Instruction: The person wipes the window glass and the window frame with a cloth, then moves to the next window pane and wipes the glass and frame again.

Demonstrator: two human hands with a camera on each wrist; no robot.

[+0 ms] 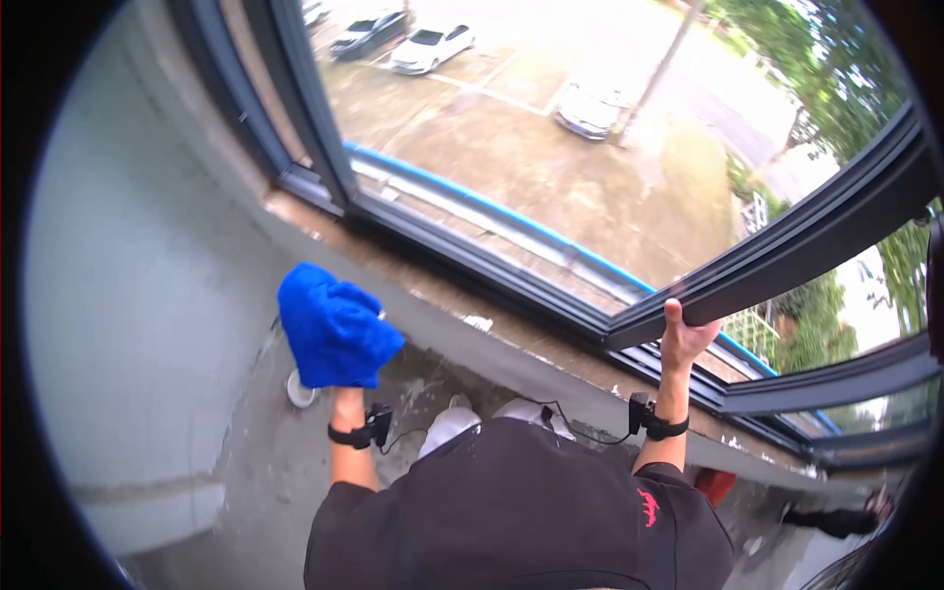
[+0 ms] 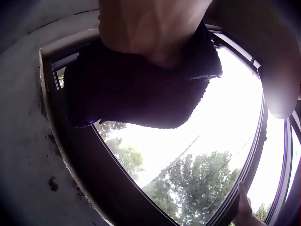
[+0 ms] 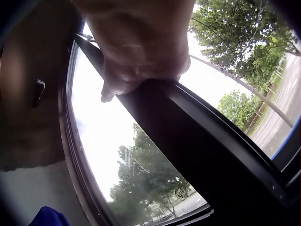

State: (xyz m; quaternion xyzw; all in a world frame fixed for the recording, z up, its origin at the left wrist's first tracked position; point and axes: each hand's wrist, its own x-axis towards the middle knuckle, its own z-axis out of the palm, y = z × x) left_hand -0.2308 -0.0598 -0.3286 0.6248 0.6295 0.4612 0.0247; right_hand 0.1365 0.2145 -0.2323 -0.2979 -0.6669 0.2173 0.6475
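Note:
A bunched blue cloth point(image 1: 334, 329) covers my left hand in the head view, hiding its fingers. The left wrist view shows the heel of the left hand point(image 2: 153, 30) with the cloth point(image 2: 136, 92), dark here, hanging from it in front of the window. My right hand point(image 1: 686, 342) grips the dark upright edge of a window sash point(image 1: 787, 251). Its thumb lies on one side of the frame and its fingers wrap to the other. In the right wrist view, this hand point(image 3: 141, 61) sits over the sash frame point(image 3: 188, 127), fingertips mostly hidden.
Below the window runs a rough, chipped sill point(image 1: 442, 295). A grey wall point(image 1: 147, 265) curves along the left. Near the floor are a white round object point(image 1: 301, 389) and a red object point(image 1: 713, 484). Another person point(image 1: 836, 516) is at the far right. Parked cars point(image 1: 433, 47) stand outside.

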